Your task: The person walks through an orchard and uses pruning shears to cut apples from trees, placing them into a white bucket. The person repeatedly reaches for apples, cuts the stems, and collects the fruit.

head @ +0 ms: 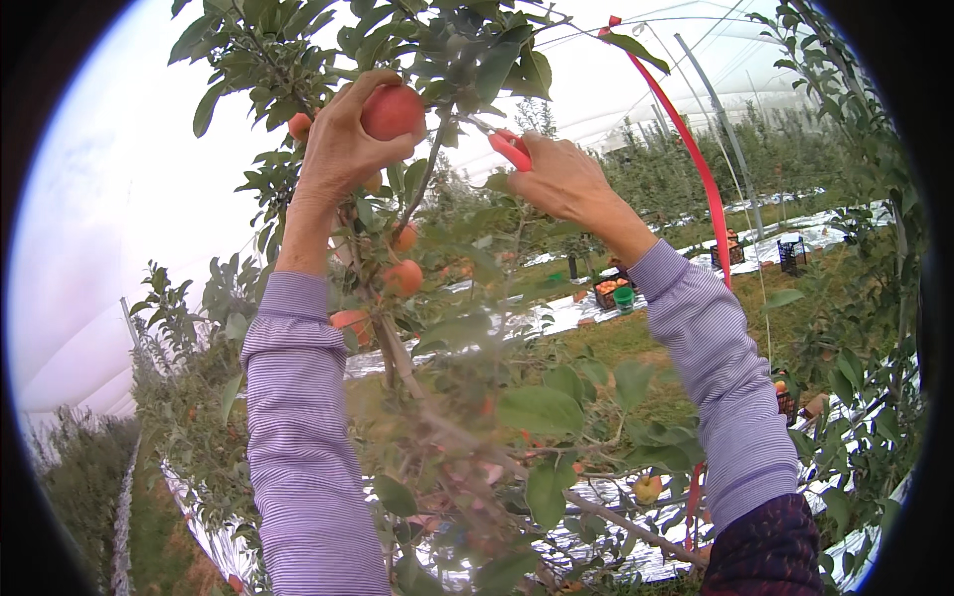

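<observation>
High among the leaves of an apple tree, my left hand [339, 138] is closed around a red apple [393, 112], thumb below and fingers over the top. To its right, my right hand [563, 177] grips small pruning snips with red handles [511, 150]. Their metal blades point left towards a thin upright branch [432, 160] beside the apple; whether they touch it I cannot tell. Several more apples hang lower, one orange-red apple [404, 278] near the trunk. Another apple [299, 126] shows partly behind my left hand.
A red ribbon [697, 145] hangs right of my right hand. Thick branches [633, 527] cross low in front. Beyond stand a black crate of apples [605, 296], a green bucket [624, 299] and another black crate [791, 255], near reflective sheeting [559, 316] on the ground.
</observation>
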The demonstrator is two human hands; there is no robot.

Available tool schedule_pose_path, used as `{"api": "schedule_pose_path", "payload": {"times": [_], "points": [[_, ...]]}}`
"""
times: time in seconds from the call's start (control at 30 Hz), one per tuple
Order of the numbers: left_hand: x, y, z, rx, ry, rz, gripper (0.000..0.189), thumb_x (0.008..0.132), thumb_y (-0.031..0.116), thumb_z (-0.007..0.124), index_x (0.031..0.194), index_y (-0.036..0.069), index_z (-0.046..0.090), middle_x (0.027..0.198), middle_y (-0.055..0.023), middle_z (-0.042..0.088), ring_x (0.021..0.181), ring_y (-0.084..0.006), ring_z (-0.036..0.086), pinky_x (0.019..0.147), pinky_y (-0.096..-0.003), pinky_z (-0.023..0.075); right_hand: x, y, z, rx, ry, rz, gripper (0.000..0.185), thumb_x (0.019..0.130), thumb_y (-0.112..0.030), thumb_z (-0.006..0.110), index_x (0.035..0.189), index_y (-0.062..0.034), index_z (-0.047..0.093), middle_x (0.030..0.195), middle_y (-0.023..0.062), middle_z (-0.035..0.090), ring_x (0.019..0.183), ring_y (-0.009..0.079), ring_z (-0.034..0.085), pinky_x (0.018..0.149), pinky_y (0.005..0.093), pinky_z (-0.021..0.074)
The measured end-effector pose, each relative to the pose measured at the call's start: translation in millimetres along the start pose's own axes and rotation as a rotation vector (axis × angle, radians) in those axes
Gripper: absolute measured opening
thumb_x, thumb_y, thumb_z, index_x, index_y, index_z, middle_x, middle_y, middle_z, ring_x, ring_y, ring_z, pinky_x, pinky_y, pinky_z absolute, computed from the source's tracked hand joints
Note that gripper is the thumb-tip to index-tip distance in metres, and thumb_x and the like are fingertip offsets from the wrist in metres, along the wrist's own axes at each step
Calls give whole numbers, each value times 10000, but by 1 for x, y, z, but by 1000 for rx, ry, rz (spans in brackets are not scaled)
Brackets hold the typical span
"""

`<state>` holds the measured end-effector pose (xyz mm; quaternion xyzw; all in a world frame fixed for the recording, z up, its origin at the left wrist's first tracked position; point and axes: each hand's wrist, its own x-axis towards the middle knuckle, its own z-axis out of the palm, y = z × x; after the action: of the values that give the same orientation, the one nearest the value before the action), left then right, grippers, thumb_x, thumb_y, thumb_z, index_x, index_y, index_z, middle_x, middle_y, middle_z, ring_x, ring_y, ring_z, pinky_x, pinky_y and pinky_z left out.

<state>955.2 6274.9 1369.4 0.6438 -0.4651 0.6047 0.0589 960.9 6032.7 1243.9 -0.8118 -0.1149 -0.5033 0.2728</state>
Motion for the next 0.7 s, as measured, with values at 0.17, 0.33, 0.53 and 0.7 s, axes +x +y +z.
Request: {"api": "schedule_pose_path", "payload": {"times": [0.17, 0.33, 0.53, 0.7], "points": [[13, 12, -5, 641, 114, 553, 705, 648, 119, 842, 1293, 311, 631, 1364, -14, 608, 1135, -321, 599, 950, -442, 518, -1, -3, 0, 1, 22, -11, 550, 837, -312, 582, 1257, 44, 606, 968, 225, 721, 912, 369, 711, 874, 501, 542], [7, 26, -2, 188, 277, 353, 752, 643, 80, 849, 1324, 253, 582, 1414, -26, 565, 1205, -330, 595, 959, -478, 560, -5, -3, 8, 111, 88, -52, 557, 831, -322, 606, 1236, 59, 585, 986, 250, 707, 924, 394, 702, 877, 509, 535], [-66, 51, 13, -1059, 316, -258, 815, 710, 72, 838, 1421, 110, 440, 1358, -155, 567, 1235, -277, 615, 1028, -412, 582, -44, -3, 9, 195, 276, -248, 436, 830, -228, 637, 1148, 49, 525, 1003, 250, 649, 873, 411, 651, 802, 501, 502], [-108, 58, 17, -1209, 230, -308, 840, 719, 82, 801, 1467, 105, 420, 1382, -157, 564, 1254, -291, 615, 1048, -433, 566, -68, -2, 4, 69, 246, -379, 445, 827, -136, 716, 1210, -20, 522, 1073, 188, 598, 939, 384, 631, 822, 497, 498]]}}
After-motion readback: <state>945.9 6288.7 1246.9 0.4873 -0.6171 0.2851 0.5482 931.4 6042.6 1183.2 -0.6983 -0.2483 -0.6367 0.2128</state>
